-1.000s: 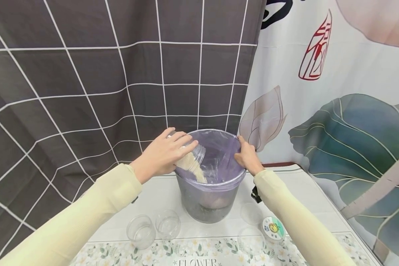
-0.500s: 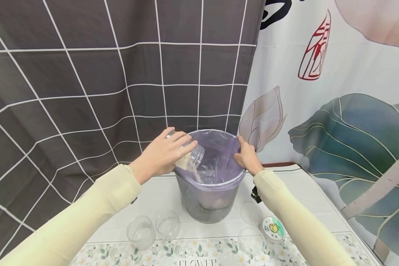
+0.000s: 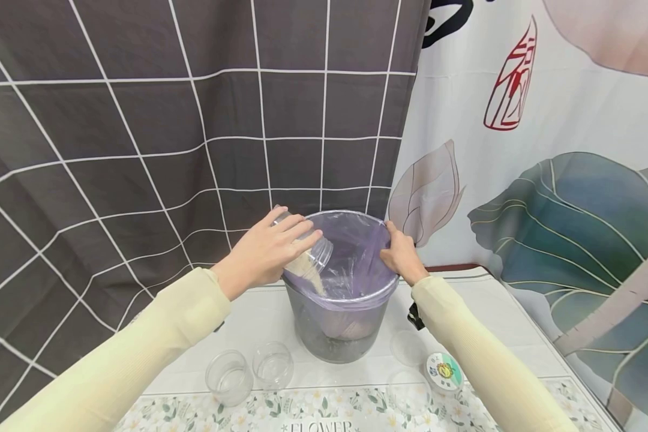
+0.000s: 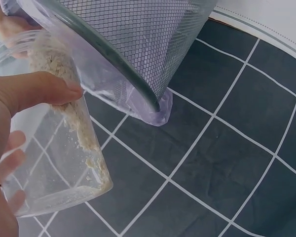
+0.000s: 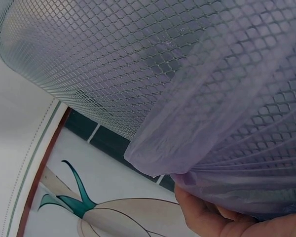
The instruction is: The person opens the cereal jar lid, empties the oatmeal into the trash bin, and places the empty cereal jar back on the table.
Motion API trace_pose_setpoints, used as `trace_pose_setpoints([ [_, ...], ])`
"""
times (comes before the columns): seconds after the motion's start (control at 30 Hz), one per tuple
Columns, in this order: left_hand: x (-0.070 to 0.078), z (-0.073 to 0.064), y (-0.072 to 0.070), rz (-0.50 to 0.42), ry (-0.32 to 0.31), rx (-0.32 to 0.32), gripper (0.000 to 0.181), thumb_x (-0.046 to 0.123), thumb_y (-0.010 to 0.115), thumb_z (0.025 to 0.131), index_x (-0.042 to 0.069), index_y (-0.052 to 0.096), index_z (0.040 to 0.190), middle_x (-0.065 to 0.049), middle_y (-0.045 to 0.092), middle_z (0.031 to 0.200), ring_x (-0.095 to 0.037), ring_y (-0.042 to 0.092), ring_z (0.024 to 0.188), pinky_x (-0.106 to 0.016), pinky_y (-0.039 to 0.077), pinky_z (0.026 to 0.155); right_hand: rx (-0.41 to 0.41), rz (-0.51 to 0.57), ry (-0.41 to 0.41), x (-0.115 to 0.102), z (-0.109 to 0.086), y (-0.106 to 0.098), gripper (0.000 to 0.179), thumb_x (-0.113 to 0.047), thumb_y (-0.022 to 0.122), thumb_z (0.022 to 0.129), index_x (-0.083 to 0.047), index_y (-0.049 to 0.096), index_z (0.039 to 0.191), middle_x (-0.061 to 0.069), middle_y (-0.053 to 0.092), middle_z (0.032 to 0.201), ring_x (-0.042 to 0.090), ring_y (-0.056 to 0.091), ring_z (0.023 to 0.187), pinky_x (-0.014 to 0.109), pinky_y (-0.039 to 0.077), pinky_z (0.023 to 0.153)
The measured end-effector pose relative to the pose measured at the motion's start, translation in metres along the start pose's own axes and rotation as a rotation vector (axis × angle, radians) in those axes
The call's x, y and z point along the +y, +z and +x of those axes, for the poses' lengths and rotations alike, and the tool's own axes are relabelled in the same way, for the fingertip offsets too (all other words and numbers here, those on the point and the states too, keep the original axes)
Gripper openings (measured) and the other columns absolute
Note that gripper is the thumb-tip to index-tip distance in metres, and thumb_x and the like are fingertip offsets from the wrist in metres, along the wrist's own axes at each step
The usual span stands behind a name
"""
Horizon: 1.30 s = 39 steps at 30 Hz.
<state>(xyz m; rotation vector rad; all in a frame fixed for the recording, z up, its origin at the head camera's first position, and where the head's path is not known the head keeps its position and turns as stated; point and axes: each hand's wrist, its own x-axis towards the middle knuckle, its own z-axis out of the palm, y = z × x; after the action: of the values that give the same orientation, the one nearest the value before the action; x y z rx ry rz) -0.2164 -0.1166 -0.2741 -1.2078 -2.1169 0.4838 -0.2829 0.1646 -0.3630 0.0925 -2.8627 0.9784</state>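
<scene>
My left hand (image 3: 267, 249) grips a clear plastic jar (image 4: 54, 163), tipped so its mouth hangs over the rim of a mesh trash can (image 3: 337, 336). Pale, grain-like crumbs (image 4: 64, 98) lie along the jar's lower side and spill from its mouth into the can. A purple plastic bag (image 3: 351, 258) lines the can and folds out over its rim. On the right side of the rim my right hand (image 3: 402, 252) holds the edge, fingers curled around the bag and rim; in the right wrist view the fingers (image 5: 202, 212) show below the purple fold.
Two clear cups (image 3: 229, 378) stand at the front left of the white table (image 3: 248, 324). A round lid with a green and white label (image 3: 444, 372) lies near the right forearm, with clear discs beside it. A dark gridded curtain (image 3: 221, 120) hangs behind.
The stream of crumbs thins half a second ago and is thicker again now. The jar tilts and shifts slightly; the right hand stays on the rim.
</scene>
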Motion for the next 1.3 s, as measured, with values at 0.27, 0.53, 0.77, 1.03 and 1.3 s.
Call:
trace_pose_setpoints([
  [0.27, 0.001, 0.001, 0.000, 0.003, 0.006, 0.011, 0.058, 0.005, 0.059, 0.066, 0.014, 0.054, 0.123, -0.006, 0.056, 0.117, -0.024, 0.048, 0.110, -0.045, 0.031, 0.104, 0.006, -0.010, 0.002, 0.000, 0.001, 0.000, 0.073, 0.000, 0.048, 0.073, -0.003, 0.025, 0.142, 0.031, 0.043, 0.131, 0.047, 0.042, 0.118, 0.053, 0.040, 0.096],
  [0.53, 0.003, 0.005, 0.001, 0.002, 0.019, 0.011, 0.060, 0.005, 0.063, 0.064, 0.014, 0.054, 0.123, -0.006, 0.056, 0.118, -0.024, 0.048, 0.110, -0.044, 0.030, 0.104, 0.006, -0.005, -0.011, 0.000, 0.000, 0.000, 0.072, 0.000, 0.048, 0.073, -0.003, 0.026, 0.142, 0.031, 0.044, 0.129, 0.048, 0.044, 0.116, 0.054, 0.042, 0.094],
  [0.77, 0.003, 0.007, 0.003, 0.018, 0.021, -0.015, 0.058, 0.007, 0.066, 0.065, 0.015, 0.054, 0.121, -0.005, 0.055, 0.116, -0.024, 0.048, 0.109, -0.045, 0.031, 0.103, 0.007, -0.001, -0.006, 0.000, 0.000, 0.000, 0.071, 0.000, 0.047, 0.073, -0.004, 0.027, 0.142, 0.031, 0.044, 0.129, 0.047, 0.044, 0.116, 0.054, 0.042, 0.093],
  [1.03, 0.004, 0.008, 0.004, 0.017, 0.025, -0.019, 0.054, 0.011, 0.068, 0.071, 0.016, 0.054, 0.122, -0.004, 0.054, 0.117, -0.024, 0.047, 0.109, -0.045, 0.030, 0.103, 0.010, -0.003, -0.006, 0.000, 0.000, 0.000, 0.071, 0.000, 0.046, 0.073, -0.004, 0.027, 0.141, 0.031, 0.045, 0.129, 0.047, 0.044, 0.115, 0.053, 0.043, 0.092],
  [1.3, 0.004, 0.010, 0.004, 0.037, 0.035, -0.015, 0.053, 0.011, 0.069, 0.071, 0.016, 0.054, 0.122, -0.005, 0.054, 0.117, -0.023, 0.047, 0.108, -0.045, 0.030, 0.101, 0.011, -0.005, 0.000, 0.000, 0.000, 0.000, 0.072, -0.001, 0.047, 0.074, -0.004, 0.025, 0.143, 0.030, 0.044, 0.131, 0.046, 0.043, 0.117, 0.053, 0.043, 0.093],
])
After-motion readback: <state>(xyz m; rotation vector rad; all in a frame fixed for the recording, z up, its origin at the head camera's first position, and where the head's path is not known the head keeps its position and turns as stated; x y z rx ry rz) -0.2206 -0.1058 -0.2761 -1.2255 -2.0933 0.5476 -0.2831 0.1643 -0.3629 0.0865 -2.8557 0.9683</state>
